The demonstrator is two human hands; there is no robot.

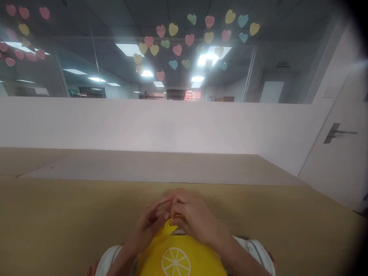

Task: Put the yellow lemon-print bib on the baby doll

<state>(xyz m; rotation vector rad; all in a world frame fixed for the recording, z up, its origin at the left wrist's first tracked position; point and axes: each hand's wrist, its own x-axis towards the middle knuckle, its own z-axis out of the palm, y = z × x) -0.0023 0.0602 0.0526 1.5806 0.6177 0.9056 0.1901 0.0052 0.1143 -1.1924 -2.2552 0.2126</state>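
A bright yellow item [179,255] with a white citrus-slice print lies at the bottom middle, close to my body; its lower part is cut off and I cannot tell its exact kind. At its top a narrow yellow tab [169,227] stands up, with a small greyish patch [179,231] beside it. My left hand [152,220] is closed at the tab's left side, its thumb against the yellow edge. My right hand [194,216] curls over the top from the right, thumb and fingers pinched at the same tab. The fingertips of both hands meet and partly hide each other.
A wood-coloured table [71,214] spreads beneath my hands, with a paler strip [143,166] along its back. Behind it stand a low white wall [129,124] and a glass panel with heart-shaped sticky notes [189,40]. A door handle [336,132] is on the right.
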